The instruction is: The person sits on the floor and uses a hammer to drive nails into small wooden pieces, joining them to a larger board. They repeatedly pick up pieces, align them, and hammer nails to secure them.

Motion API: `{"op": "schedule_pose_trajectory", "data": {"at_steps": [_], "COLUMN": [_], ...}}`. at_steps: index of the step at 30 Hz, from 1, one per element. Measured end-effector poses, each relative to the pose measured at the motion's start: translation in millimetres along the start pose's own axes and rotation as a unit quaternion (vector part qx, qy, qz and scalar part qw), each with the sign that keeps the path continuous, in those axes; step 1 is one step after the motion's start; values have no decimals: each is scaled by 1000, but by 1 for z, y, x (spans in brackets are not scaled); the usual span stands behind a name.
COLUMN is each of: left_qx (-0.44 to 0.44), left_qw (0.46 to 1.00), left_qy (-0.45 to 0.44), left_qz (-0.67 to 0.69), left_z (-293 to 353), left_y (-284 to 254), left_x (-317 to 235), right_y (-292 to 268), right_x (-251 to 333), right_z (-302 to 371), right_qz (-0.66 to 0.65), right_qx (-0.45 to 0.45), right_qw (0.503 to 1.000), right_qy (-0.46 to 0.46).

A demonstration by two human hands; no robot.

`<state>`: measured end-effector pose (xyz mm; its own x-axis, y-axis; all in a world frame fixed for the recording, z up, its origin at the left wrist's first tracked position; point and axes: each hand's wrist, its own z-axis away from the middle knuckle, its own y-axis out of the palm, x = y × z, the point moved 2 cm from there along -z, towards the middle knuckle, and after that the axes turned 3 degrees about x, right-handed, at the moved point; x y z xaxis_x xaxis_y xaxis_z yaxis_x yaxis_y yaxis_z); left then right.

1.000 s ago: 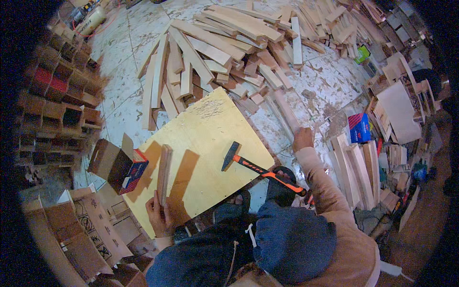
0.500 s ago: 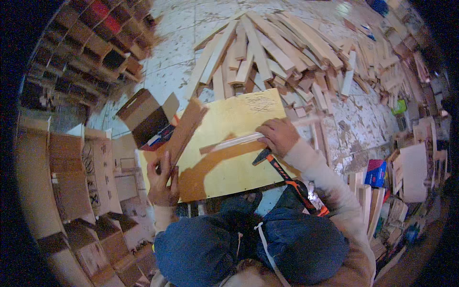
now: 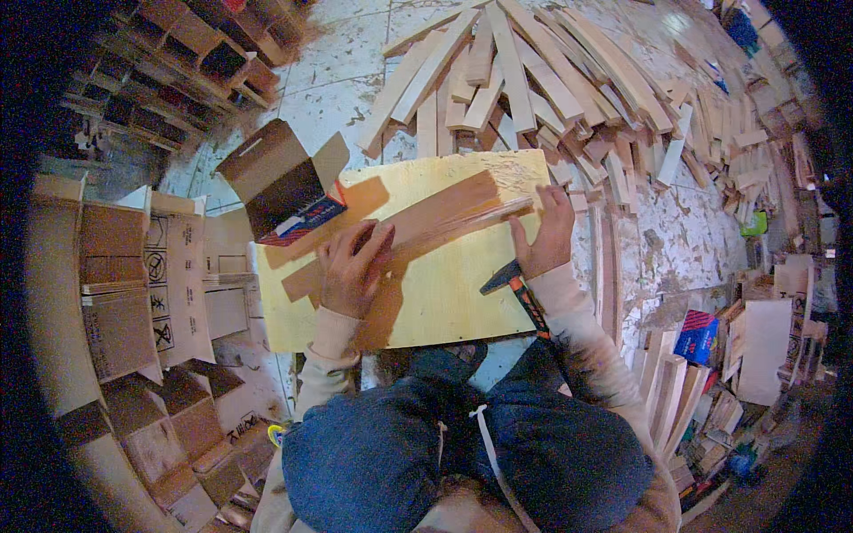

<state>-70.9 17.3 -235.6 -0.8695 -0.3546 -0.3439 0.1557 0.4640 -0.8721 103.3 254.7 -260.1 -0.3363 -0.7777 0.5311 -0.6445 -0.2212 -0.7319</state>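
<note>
A brown wooden board (image 3: 440,209) lies slantwise over a yellow wooden work panel (image 3: 426,311) in front of my knees. My left hand (image 3: 355,266) is closed over the board's near left part, fingers bent across it. Along the board's right side runs a thin pale wood strip (image 3: 506,211), partly hidden by it. By the strip's right end, my right hand (image 3: 545,233) has its thumb and fingers spread apart. A hammer (image 3: 526,302) with an orange and black handle rests just below that hand, its head on the panel and its lower handle hidden by my sleeve.
An opened cardboard box (image 3: 280,191) stands at the panel's left corner. Beyond the panel, many wood strips (image 3: 506,80) are heaped on the dusty tiled floor. Cardboard compartments (image 3: 182,293) line the left side. A blue and red box (image 3: 697,338) sits among offcuts at right.
My left hand has brought the brown board down and right, from raised at a steep slant to along the pale strip. My right hand has spread its fingers off the strip.
</note>
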Motion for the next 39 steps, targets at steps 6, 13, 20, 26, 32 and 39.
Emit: {"op": "schedule_pose_trajectory", "data": {"at_steps": [6, 13, 20, 26, 32, 39], "left_qx": [8, 25, -191, -232, -335, -392], "left_qw": [999, 999, 970, 920, 806, 742], "left_qy": [34, 8, -128, -300, -375, -385], "left_qz": [32, 24, -80, 99, 314, 384], "left_z": [-18, -13, 36, 96, 104, 96], "left_y": [31, 26, 3, -2, 10, 8], "left_x": [-6, 7, 4, 46, 73, 66], "right_y": [13, 26, 28, 28, 32, 34], "right_x": [-18, -14, -19, -18, -6, 2], "right_z": [0, -7, -6, -8, -7, -5], "right_qz": [-123, -92, -78, -91, -137, -162], "right_qx": [3, -40, -47, -37, -26, -41], "right_qw": [992, 995, 994, 994, 989, 986], "right_qy": [-18, -29, -58, -44, -39, -3]}}
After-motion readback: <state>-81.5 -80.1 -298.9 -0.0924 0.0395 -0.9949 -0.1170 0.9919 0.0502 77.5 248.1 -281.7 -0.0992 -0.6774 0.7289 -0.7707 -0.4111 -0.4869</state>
